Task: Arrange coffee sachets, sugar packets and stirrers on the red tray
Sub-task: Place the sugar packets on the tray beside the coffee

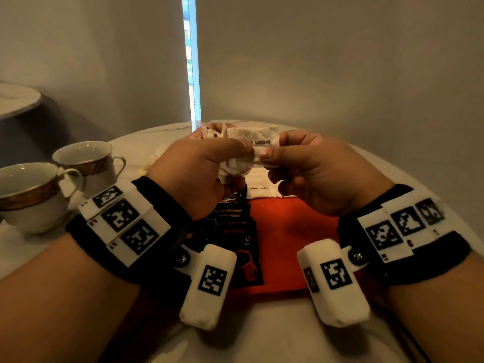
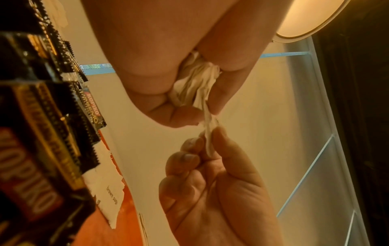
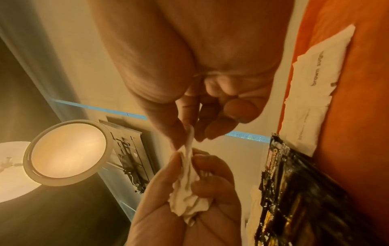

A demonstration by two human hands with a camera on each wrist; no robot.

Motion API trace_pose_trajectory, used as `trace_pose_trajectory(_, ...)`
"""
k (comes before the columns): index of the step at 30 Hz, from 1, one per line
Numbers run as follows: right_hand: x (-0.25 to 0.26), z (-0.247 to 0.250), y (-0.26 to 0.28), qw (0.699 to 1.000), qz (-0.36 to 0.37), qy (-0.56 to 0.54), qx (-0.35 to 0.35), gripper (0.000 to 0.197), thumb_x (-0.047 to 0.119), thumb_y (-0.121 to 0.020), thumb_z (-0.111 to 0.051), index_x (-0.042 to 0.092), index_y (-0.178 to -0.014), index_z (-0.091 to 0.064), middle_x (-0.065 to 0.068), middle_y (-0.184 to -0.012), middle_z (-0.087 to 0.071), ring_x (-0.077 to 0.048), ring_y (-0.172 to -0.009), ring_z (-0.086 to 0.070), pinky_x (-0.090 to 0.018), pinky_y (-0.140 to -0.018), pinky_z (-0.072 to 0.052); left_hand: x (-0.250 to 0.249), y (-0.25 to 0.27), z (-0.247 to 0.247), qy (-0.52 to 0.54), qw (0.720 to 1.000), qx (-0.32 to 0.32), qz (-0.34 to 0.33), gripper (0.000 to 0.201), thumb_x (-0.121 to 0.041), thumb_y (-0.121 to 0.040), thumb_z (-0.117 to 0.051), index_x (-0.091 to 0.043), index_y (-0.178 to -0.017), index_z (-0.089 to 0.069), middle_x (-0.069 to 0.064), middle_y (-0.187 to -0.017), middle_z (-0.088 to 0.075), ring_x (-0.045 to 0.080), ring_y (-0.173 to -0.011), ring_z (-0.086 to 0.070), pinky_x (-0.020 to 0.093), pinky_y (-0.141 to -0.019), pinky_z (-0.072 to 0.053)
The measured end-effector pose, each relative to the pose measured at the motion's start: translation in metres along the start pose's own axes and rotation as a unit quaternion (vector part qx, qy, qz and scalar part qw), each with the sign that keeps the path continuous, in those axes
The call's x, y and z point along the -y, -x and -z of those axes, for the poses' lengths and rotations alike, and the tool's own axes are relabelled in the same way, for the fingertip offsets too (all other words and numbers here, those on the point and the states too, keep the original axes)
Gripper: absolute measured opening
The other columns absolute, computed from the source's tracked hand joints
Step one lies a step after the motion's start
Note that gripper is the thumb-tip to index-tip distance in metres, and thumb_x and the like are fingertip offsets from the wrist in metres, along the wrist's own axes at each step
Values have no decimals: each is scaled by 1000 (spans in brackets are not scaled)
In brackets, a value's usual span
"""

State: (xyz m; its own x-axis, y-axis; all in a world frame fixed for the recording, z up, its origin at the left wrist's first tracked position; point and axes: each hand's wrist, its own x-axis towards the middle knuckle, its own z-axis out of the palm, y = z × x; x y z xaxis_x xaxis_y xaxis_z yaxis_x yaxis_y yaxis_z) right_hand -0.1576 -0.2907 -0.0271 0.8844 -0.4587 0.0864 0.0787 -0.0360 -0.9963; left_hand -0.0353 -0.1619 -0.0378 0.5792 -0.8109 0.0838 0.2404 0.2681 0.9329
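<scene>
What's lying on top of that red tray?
On the red tray lie overlapping black coffee sachets at its left and white brown-sugar packets at its far edge. The wrists hide the tray's near corners.

Cups: two white teacups [image 1: 28, 195] [image 1: 87, 159] with gold-patterned rims, at the left edge of the head view, side by side.
Table: pale round top [image 1: 262, 331], lower centre, carrying both cups.
Second table: another pale round top [image 1: 15, 99], far left (only partly in frame).
Wall: plain grey [image 1: 340, 61].
Window gap: a bright vertical strip [image 1: 192, 74], upper centre.
Lamp: a round glowing disc [image 3: 67, 155], left of the right wrist view.
</scene>
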Motion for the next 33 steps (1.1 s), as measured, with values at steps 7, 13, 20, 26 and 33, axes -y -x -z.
trace_pose_trajectory(7, 1, 1, -1, 997, 16, -65, -40, 27, 4, -89, -56, 3, -116, -57, -16, -95, -65, -19, -72, -65, -26, -57, -45, 0, 0, 0, 33, 999, -13, 6, 20, 3, -92, -51, -15, -87, -54, 12, -90, -60, 25, -69, -69, 37, -61, -60)
trace_pose_trajectory(13, 0, -1, -4, 988, 40, -134, -64, 20, -2, -92, -43, 6, -92, -62, -5, -76, -63, -15, -67, -59, -26, -57, -50, -2, -1, 2, 25, 999, -26, -17, 32, 11, -87, -38, -15, -88, -57, 11, -91, -57, 23, -67, -60, 30, -51, -50)
trace_pose_trajectory(20, -4, -11, -1, 993, 36, -85, -67, 19, -3, -90, -57, -1, -108, -62, -8, -75, -63, -16, -61, -54, -29, -54, -39, 1, 3, -1, -31, 999, 34, 9, 35, -25, -64, -84, -18, -89, -61, 4, -76, -61, 15, -59, -55, 23, -48, -38)
trace_pose_trajectory(26, -5, -14, -2, 993, 54, -88, -57, 46, 13, -70, -67, -2, -113, -63, -13, -87, -66, -17, -63, -57, -28, -51, -39, 2, -2, 2, -65, 998, -17, -11, 10, -13, -89, -68, -18, -85, -60, 8, -77, -66, 17, -59, -54, 25, -46, -39)
trace_pose_trajectory(33, -5, -15, -3, 989, 56, -103, -85, 56, 23, -73, -67, -8, -120, -60, -11, -84, -68, -16, -61, -61, -28, -51, -38, 1, 0, 2, -57, 998, 0, -14, 27, -23, -73, -78, -17, -93, -60, 7, -81, -64, 16, -58, -57, 25, -47, -40)
